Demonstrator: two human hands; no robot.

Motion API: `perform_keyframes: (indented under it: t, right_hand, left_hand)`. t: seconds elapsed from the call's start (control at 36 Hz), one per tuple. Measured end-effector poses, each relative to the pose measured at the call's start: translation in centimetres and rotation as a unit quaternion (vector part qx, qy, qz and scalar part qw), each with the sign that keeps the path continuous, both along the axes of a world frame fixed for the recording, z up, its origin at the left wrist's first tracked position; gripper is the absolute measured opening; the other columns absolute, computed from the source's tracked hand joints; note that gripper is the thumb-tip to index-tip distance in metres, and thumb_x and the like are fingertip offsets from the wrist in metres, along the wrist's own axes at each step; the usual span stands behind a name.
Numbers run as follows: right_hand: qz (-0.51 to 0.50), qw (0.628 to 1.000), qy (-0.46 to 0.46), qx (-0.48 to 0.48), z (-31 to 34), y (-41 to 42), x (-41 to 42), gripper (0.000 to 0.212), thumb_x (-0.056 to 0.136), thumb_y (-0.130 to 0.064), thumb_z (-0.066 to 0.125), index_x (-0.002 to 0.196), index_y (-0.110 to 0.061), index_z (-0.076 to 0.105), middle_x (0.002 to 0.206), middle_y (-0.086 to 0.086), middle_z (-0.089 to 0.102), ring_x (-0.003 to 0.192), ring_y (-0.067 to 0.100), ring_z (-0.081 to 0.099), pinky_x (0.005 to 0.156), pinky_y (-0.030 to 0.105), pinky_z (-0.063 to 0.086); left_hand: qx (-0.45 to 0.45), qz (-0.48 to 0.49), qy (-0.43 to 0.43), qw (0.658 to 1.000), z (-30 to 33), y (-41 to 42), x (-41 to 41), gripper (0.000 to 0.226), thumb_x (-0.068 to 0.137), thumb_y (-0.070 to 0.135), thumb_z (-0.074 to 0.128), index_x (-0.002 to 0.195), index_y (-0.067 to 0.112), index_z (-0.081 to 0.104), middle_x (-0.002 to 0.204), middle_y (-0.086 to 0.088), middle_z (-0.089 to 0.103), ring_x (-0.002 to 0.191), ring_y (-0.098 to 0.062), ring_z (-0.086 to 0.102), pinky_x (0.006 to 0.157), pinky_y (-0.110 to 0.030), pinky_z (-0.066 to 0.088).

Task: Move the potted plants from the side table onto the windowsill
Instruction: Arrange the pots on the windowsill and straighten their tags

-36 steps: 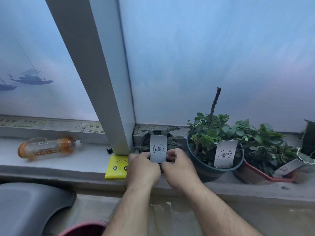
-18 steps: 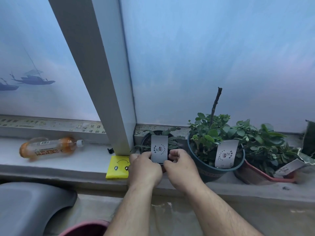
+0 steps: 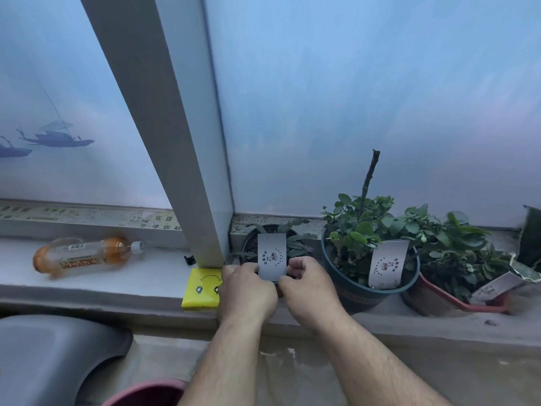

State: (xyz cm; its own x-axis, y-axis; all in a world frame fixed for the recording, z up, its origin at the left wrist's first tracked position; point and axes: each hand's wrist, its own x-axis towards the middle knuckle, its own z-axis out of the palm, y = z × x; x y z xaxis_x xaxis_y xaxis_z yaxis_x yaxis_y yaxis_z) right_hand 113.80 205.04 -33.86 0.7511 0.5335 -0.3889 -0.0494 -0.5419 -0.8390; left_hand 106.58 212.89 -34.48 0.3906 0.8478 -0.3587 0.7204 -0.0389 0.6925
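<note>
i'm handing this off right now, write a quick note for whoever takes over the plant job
Left hand and right hand both grip the small black pot from either side; it sits on the windowsill beside the window post, its white tag upright between the thumbs.
Done: the dark blue pot and the red pot already stand on the sill to the right.
Left: let go of the black pot. A pink pot rim shows at the bottom edge; the side table is out of view, so check for more.

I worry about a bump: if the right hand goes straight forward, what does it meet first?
Probably the small black pot it already holds with the left hand; the right hand has the window glass farther behind.
</note>
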Motion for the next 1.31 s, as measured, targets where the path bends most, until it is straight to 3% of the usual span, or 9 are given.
perform_keyframes:
  t: [0.11, 0.25, 0.53, 0.67, 0.83, 0.94, 1.06, 1.19, 1.31]
  right_hand:
    - [-0.008, 1.000, 0.004, 0.015, -0.1, 0.2, 0.0, 0.038, 0.089, -0.009, 0.062, 0.126, -0.017, 0.057, 0.095, -0.019, 0.057, 0.084, -0.006, 0.056, 0.065, 0.012, 0.045]
    - [-0.009, 1.000, -0.012, 0.008, -0.4, 0.1, -0.3, 0.040, 0.087, -0.012, 0.063, 0.127, -0.017, 0.058, 0.111, -0.009, 0.064, 0.089, 0.000, 0.060, 0.068, 0.014, 0.045]
    - [0.002, 1.000, -0.023, 0.007, -0.6, -0.3, 0.0, 0.029, 0.089, -0.011, 0.061, 0.110, -0.028, 0.051, 0.088, -0.024, 0.052, 0.079, -0.012, 0.051, 0.060, 0.007, 0.038]
    - [0.005, 0.999, -0.034, -0.004, -0.3, -0.4, -0.1, 0.036, 0.089, -0.013, 0.060, 0.124, -0.023, 0.057, 0.102, -0.014, 0.057, 0.091, 0.004, 0.056, 0.063, 0.006, 0.035]
    - [0.003, 1.000, -0.026, 0.003, -0.2, -0.5, 0.0, 0.032, 0.090, -0.013, 0.060, 0.120, -0.025, 0.054, 0.102, -0.014, 0.055, 0.079, -0.010, 0.050, 0.057, 0.006, 0.035]
    - [0.000, 1.000, -0.028, 0.002, 0.1, -0.6, -0.1, 0.040, 0.090, -0.015, 0.061, 0.129, -0.021, 0.056, 0.111, -0.010, 0.058, 0.096, 0.006, 0.057, 0.064, 0.009, 0.037]
    - [0.011, 0.999, -0.029, 0.018, 0.8, -1.2, 0.0, 0.039, 0.091, -0.016, 0.062, 0.129, -0.024, 0.056, 0.114, -0.011, 0.062, 0.100, 0.005, 0.059, 0.082, 0.019, 0.041]
    - [0.049, 0.997, -0.039, 0.045, 2.2, -4.7, 0.4, 0.026, 0.094, -0.021, 0.067, 0.118, -0.029, 0.060, 0.112, -0.013, 0.067, 0.104, 0.001, 0.064, 0.098, 0.024, 0.051]
    - [0.084, 0.994, -0.049, 0.057, 4.4, -10.1, 1.4, 0.023, 0.094, -0.019, 0.070, 0.110, -0.033, 0.064, 0.108, -0.011, 0.073, 0.099, -0.002, 0.068, 0.090, 0.016, 0.054]
  left_hand:
    - [-0.019, -0.005, -0.004, 1.000, -0.1, 0.1, 0.1, 0.053, 0.075, 0.013, 0.055, 0.125, 0.027, 0.065, 0.132, -0.003, 0.042, 0.116, -0.027, 0.056, 0.099, -0.035, 0.049]
    - [-0.034, 0.002, -0.012, 0.999, -0.3, 0.1, 0.3, 0.067, 0.058, 0.025, 0.045, 0.121, 0.033, 0.069, 0.126, -0.001, 0.044, 0.110, -0.025, 0.059, 0.097, -0.040, 0.054]
    - [-0.031, 0.006, -0.022, 0.999, 0.2, 0.0, 0.0, 0.053, 0.068, 0.018, 0.049, 0.114, 0.031, 0.071, 0.127, -0.001, 0.045, 0.112, -0.027, 0.058, 0.100, -0.038, 0.051]
    - [-0.019, 0.010, -0.020, 1.000, 0.2, 0.0, -0.2, 0.048, 0.074, 0.010, 0.048, 0.111, 0.029, 0.071, 0.127, -0.002, 0.045, 0.112, -0.028, 0.058, 0.098, -0.040, 0.052]
    - [-0.004, -0.002, -0.018, 1.000, 0.5, -0.1, -0.2, 0.053, 0.067, 0.016, 0.046, 0.111, 0.030, 0.072, 0.128, -0.002, 0.047, 0.111, -0.027, 0.058, 0.096, -0.040, 0.053]
    - [0.017, 0.004, -0.008, 1.000, 0.6, 0.0, -0.2, 0.045, 0.081, 0.010, 0.050, 0.119, 0.027, 0.067, 0.134, -0.003, 0.045, 0.115, -0.029, 0.057, 0.098, -0.038, 0.050]
    - [0.068, 0.042, -0.037, 0.996, 1.7, 0.3, -0.1, 0.034, 0.092, 0.020, 0.053, 0.124, 0.025, 0.064, 0.138, -0.003, 0.048, 0.116, -0.027, 0.058, 0.097, -0.035, 0.047]
    - [0.120, 0.121, -0.151, 0.974, 4.7, -0.6, 0.0, 0.029, 0.096, 0.020, 0.052, 0.123, 0.022, 0.063, 0.131, 0.001, 0.053, 0.082, -0.006, 0.053, 0.081, -0.023, 0.035]
    - [0.126, 0.159, -0.244, 0.948, 5.8, -1.7, 0.7, 0.029, 0.096, 0.014, 0.052, 0.122, 0.020, 0.061, 0.116, 0.005, 0.059, 0.071, 0.029, 0.048, 0.060, -0.004, 0.034]
